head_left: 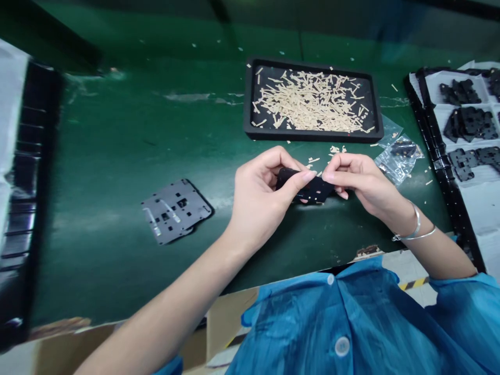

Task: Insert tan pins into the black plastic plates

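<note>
My left hand (265,192) grips a thin black plate with small holes (318,191), its thumb across the near face and its fingers behind. At the plate's right end, my right hand (357,179) has thumb and forefinger pinched together by the upper edge. Whatever lies in that pinch, if anything, is too small to make out. Just beyond both hands, a few cream-coloured strips (313,159) lie on the green table (117,156). Further left rests a stack of flat dark plates with square holes (177,211), light strips on the top one.
A black tray (312,136) holding a heap of cream strips stands behind my hands. Right of it lies a clear plastic bag (398,159) with small dark parts. Compartmented trays of black parts (471,125) border the right side; a black rack (27,182) borders the left.
</note>
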`<move>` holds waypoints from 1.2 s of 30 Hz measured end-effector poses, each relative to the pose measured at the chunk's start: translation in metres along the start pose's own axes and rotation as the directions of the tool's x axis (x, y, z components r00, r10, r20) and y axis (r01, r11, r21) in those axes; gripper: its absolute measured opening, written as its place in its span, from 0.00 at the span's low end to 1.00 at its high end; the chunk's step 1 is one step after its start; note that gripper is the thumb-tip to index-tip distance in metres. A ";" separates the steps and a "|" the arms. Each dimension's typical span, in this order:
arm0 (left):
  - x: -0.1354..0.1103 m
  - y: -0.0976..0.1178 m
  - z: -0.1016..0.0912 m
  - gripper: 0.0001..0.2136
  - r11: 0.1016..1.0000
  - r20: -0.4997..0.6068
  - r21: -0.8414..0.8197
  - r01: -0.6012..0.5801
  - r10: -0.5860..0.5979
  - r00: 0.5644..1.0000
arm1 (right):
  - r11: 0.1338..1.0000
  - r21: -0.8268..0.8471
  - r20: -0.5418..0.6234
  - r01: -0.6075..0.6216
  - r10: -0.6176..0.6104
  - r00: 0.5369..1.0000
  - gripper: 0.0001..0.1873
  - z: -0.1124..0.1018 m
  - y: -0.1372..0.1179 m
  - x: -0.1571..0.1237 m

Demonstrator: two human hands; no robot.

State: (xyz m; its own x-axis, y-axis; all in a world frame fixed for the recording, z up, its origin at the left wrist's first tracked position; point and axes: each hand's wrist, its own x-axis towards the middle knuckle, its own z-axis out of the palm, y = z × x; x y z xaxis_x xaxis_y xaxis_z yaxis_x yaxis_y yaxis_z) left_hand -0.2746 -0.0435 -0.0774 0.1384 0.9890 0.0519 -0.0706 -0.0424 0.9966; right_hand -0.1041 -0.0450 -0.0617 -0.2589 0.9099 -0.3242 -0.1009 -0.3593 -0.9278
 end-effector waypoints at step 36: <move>0.011 -0.001 0.001 0.13 0.980 0.109 0.196 0.043 -0.065 0.992 | 0.844 -0.489 0.065 0.219 -0.215 0.974 0.12 0.005 0.006 -0.007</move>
State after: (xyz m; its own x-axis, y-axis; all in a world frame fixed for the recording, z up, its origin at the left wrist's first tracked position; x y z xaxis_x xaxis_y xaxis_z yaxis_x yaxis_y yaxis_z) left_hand -0.2726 -0.0330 -0.0778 0.2493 0.9684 -0.0063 0.1303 -0.0271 0.9911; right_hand -0.1078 -0.0542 -0.0646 -0.2931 0.9504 -0.1040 0.3282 -0.0022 -0.9446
